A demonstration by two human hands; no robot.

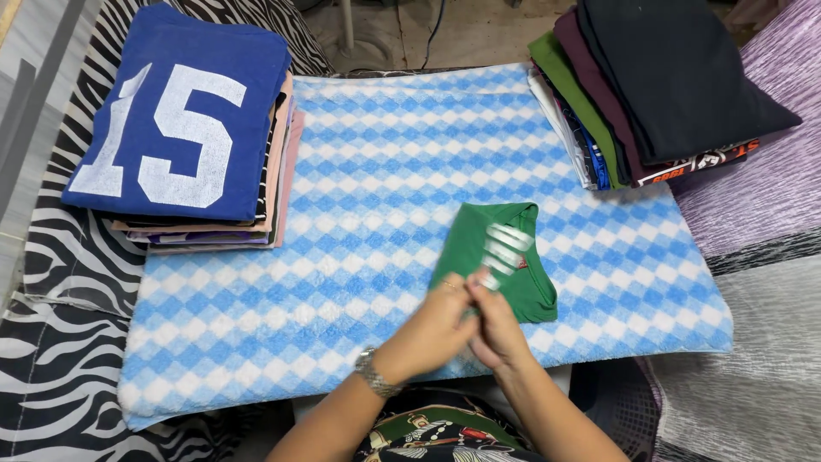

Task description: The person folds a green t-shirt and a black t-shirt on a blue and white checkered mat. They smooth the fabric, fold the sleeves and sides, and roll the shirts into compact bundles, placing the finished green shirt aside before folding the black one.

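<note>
The left hand (pixel 438 329) and right hand (pixel 494 329) meet together, both pinching the near edge of a folded green T-shirt (pixel 500 257) with white print, which lies on a blue-and-white checked towel (pixel 385 171) just right of centre. At ten o'clock sits a stack of folded shirts (pixel 192 128) topped by a blue one; at two o'clock, a darker stack of folded clothes (pixel 658 85). A zebra-print cloth (pixel 60 282) lies beneath.

Hiding the near edge of the green shirt (pixel 500 261) under both hands, blurring its white print beyond telling, running the right stack (pixel 658 85) off the top edge, burying all but the edges of the left stack (pixel 278 171) under its blue top.
</note>
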